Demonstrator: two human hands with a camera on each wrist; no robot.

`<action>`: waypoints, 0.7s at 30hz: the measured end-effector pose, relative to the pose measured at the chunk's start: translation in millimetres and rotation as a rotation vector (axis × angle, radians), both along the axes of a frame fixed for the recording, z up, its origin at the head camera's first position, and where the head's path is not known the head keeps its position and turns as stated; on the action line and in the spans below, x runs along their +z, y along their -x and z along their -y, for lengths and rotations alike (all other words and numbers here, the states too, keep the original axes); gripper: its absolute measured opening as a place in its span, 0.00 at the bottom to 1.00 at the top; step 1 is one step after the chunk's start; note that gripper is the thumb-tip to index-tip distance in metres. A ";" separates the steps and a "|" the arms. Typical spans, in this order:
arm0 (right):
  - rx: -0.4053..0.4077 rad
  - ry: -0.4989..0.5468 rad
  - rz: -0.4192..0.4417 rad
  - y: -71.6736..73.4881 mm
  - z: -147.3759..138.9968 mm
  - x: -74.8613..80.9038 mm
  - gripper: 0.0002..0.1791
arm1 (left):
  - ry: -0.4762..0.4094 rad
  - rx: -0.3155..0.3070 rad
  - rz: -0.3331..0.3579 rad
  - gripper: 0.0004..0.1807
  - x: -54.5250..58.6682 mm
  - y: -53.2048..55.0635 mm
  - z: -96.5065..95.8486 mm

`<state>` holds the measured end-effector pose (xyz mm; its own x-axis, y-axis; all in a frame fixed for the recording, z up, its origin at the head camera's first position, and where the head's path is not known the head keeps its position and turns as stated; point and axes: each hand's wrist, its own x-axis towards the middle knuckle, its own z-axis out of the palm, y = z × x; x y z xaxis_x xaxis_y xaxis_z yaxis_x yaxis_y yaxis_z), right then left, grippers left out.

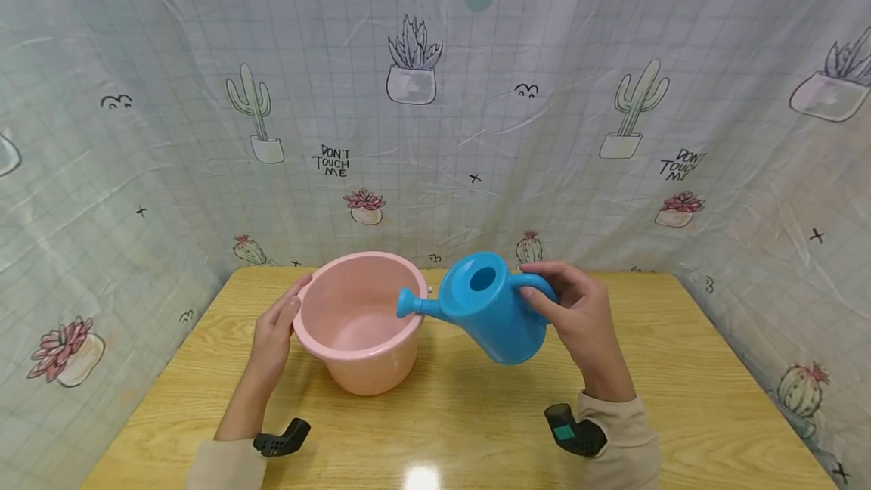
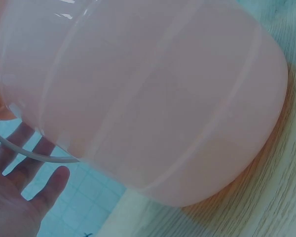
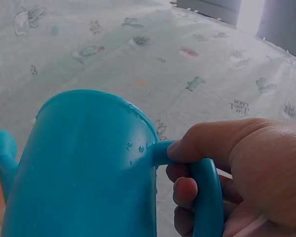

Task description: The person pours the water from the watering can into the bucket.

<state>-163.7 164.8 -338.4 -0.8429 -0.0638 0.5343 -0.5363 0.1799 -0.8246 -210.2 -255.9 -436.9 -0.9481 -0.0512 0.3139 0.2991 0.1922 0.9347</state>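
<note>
The blue watering can (image 1: 500, 327) is held right of the pink bucket (image 1: 374, 375), its spout (image 1: 432, 308) crossing the rim (image 1: 361, 355) in the head view. The right grip (image 1: 578, 308) is curled around the handle (image 3: 208, 197); the left grip (image 1: 275, 324) is spread against the bucket. The spout should be centred over the bucket; slippage from droplets (image 3: 141, 148) near the handle should be prevented.

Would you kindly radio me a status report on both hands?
Left hand touching round pink plastic bucket. Right hand gripping blue plastic watering can, spout at bucket rim. No obstruction visible.
</note>
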 end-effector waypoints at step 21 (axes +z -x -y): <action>0.019 0.009 -0.015 0.2 0.9 0.4 0.15 | 0.015 -0.004 0.009 0.26 1.3 0.9 -0.5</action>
<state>-164.0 163.9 -338.0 -0.8333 -0.0745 0.5477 -0.5521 0.1618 -0.8179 -211.2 -255.4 -435.6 -0.9512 -0.0427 0.3057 0.2911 0.2048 0.9345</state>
